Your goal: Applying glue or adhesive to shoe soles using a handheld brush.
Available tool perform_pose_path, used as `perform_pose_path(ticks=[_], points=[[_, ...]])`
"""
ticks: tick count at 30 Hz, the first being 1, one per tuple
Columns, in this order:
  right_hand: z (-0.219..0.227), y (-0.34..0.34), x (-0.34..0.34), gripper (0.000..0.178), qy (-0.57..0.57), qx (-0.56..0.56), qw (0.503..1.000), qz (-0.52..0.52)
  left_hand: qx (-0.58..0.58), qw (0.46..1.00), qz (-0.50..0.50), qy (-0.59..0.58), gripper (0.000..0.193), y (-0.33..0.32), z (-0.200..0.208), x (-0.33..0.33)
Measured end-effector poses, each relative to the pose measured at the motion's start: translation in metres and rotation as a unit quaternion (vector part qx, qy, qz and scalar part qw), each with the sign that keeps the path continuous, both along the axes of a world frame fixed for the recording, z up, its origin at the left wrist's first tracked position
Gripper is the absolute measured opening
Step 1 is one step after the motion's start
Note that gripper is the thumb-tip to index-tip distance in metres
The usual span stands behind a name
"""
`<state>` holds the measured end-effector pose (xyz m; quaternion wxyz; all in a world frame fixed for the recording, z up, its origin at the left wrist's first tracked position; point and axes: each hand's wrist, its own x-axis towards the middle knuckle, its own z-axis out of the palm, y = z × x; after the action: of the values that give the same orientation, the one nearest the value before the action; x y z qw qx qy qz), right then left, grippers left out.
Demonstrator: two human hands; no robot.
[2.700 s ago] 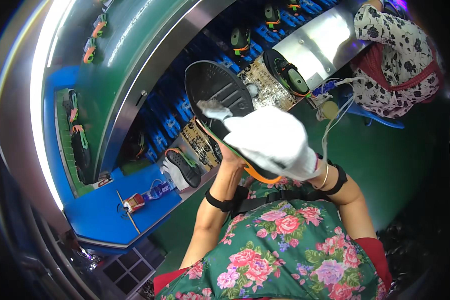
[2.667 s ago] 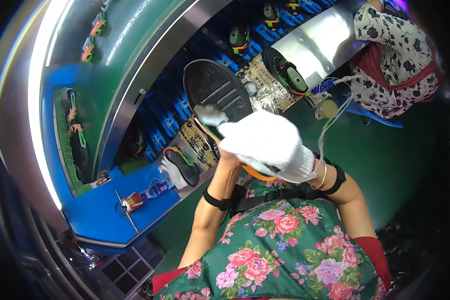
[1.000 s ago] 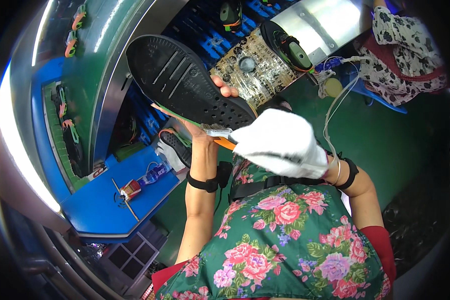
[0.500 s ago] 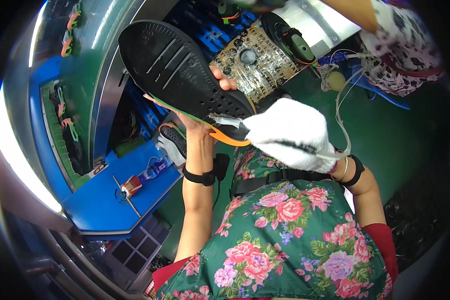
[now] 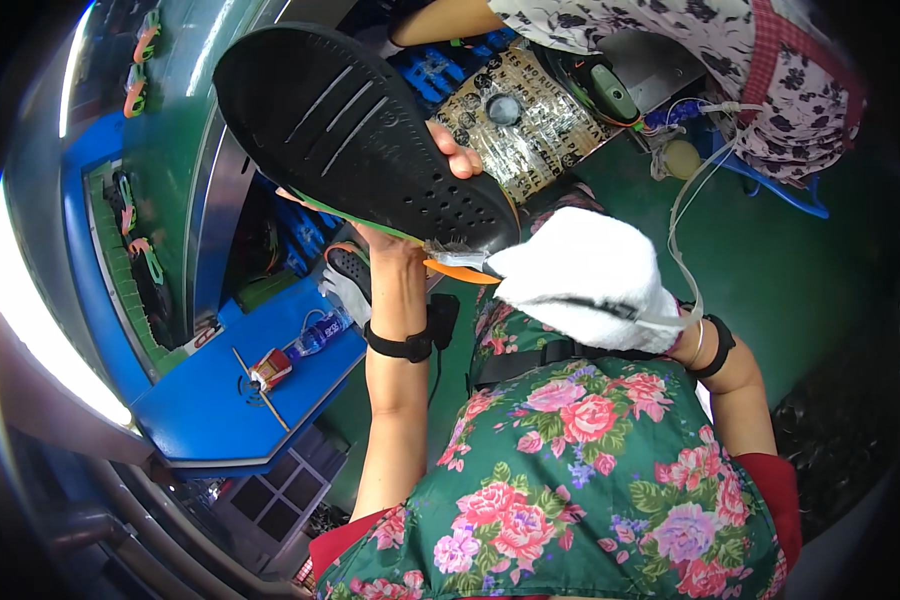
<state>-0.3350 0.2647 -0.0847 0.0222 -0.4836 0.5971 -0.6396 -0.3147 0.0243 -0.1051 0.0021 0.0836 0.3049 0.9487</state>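
Observation:
My left hand (image 5: 407,243) holds a shoe (image 5: 360,140) from below, its black sole turned up toward me, fingertips curled over the sole's right edge. The sole has grooves and small holes, with green and orange trim along its lower edge. My right hand (image 5: 582,280), in a thick white glove, is closed on a small brush (image 5: 456,258). The brush's pale bristles touch the edge of the sole at its lower right end. A black band sits on each wrist.
A blue workbench (image 5: 220,400) at lower left carries a small red box, a thin stick and a bottle; another shoe (image 5: 348,282) lies at its edge. A green conveyor (image 5: 170,150) with shoes runs along the left. A co-worker (image 5: 770,80) reaches over a patterned board (image 5: 530,120) at top right.
The shoe has been lifted up and to the left, closer to my head. My gloved right hand followed to the sole's end. The co-worker's arm has reached in at the top.

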Motion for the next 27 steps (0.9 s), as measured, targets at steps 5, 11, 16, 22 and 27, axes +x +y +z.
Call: perform_pose_path(ticks=[5,11,16,22,27], points=[[0.004,0.001,-0.001,0.030,-0.016,0.029,0.999,-0.017,0.045,0.999,0.022,0.003,0.094,0.002,0.000,-0.004],[0.002,0.003,-0.004,0.030,-0.068,0.002,0.998,-0.003,-0.014,0.999,0.041,0.032,0.078,0.002,0.005,-0.010],[0.005,0.002,-0.007,0.028,-0.034,0.001,0.999,0.000,-0.018,0.998,0.047,0.033,0.076,0.002,0.007,-0.009],[0.003,0.001,-0.001,0.028,0.010,0.008,1.000,-0.015,-0.034,0.998,0.041,0.041,0.081,-0.001,0.004,-0.010],[0.005,-0.003,0.005,0.029,0.020,0.012,1.000,-0.014,-0.015,0.998,0.049,0.043,0.105,0.002,0.005,-0.010]])
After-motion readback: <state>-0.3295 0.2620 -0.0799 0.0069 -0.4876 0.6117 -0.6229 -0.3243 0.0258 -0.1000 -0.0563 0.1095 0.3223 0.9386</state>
